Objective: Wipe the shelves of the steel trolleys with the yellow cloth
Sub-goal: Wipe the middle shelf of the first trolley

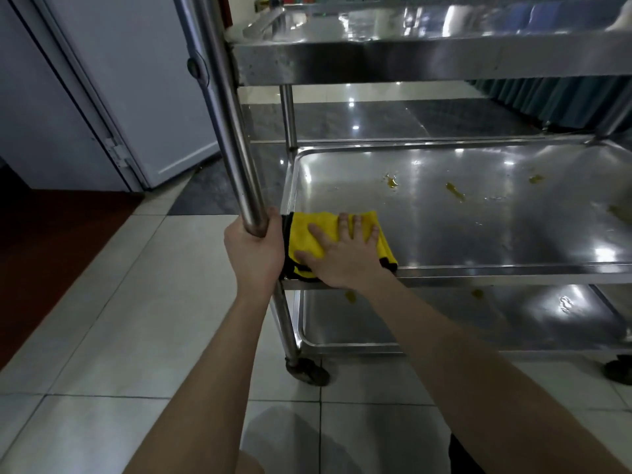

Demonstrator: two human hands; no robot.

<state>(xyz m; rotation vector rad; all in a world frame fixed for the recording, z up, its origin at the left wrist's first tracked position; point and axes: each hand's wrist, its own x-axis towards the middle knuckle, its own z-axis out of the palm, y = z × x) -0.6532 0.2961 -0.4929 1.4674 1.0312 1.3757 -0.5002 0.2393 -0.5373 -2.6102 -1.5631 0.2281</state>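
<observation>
left hand [254,249] curled, right hand [342,256] flat (spread)

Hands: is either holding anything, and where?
Left hand grips the trolley post beside the middle shelf. Right hand holds nothing, pressing flat on the yellow cloth.

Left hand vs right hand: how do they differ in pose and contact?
Left hand grips the upright steel post, fingers curled round it; right hand presses flat on the yellow cloth, fingers spread. Left hand sits outside the middle shelf's corner; right hand reaches over its near rim. Both are bare.
</observation>
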